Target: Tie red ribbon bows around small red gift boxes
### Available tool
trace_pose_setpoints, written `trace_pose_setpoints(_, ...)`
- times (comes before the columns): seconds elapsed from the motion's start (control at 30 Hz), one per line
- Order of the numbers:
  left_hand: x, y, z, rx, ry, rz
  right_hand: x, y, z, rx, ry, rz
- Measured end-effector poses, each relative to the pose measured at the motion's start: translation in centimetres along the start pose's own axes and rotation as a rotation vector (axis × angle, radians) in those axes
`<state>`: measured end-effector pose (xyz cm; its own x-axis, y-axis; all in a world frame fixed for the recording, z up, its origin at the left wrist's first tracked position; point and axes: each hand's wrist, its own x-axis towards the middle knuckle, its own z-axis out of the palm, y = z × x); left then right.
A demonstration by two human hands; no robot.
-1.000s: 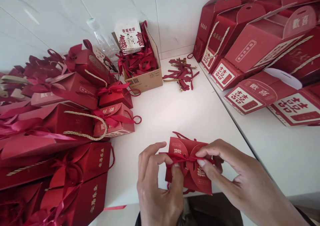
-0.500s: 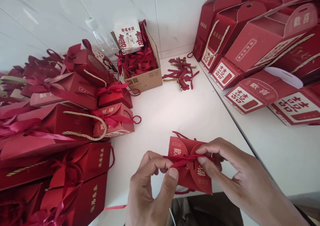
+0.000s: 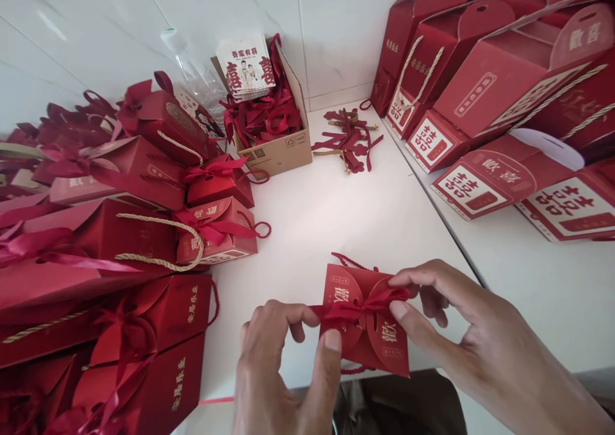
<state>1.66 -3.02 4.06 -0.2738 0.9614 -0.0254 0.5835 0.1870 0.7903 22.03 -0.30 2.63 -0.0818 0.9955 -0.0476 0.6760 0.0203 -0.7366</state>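
Note:
A small red gift box (image 3: 356, 348) with gold characters stands at the table's front edge, a red satin ribbon (image 3: 368, 305) knotted across its top. My right hand (image 3: 461, 323) pinches the ribbon's right part between thumb and forefinger, at the box's right side. At the left side is my left hand (image 3: 288, 364), its thumb and forefinger apart. The forefinger tip is by the ribbon's left end, and the thumb tip lies against the box's edge. Dark red cord handles (image 3: 353, 262) show behind and in front of the box.
Ribboned red boxes (image 3: 144, 230) crowd the left side. At the back stands a cardboard box (image 3: 283, 156) with ribbons and printed cards (image 3: 247, 70), beside a plastic bottle (image 3: 189, 63) and a pile of dark red ribbon pieces (image 3: 348, 140). More red boxes (image 3: 500, 95) line the right.
My left thumb and forefinger have parted and moved slightly left from the ribbon. My right hand has shifted a little to the right along the ribbon, and the bow's centre is more exposed.

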Motion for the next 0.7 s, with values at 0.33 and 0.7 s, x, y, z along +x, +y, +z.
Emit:
trace_pose_setpoints(0.33,0.1,-0.3,0.0,-0.284,-0.201,-0.1,-0.5,-1.5,0.3,0.242,0.028,0.158)
trace_pose_setpoints(0.7,0.4,-1.0,-0.2,-0.451,-0.381,-0.144,-0.5,-1.1,0.1,0.138,0.129,-0.043)
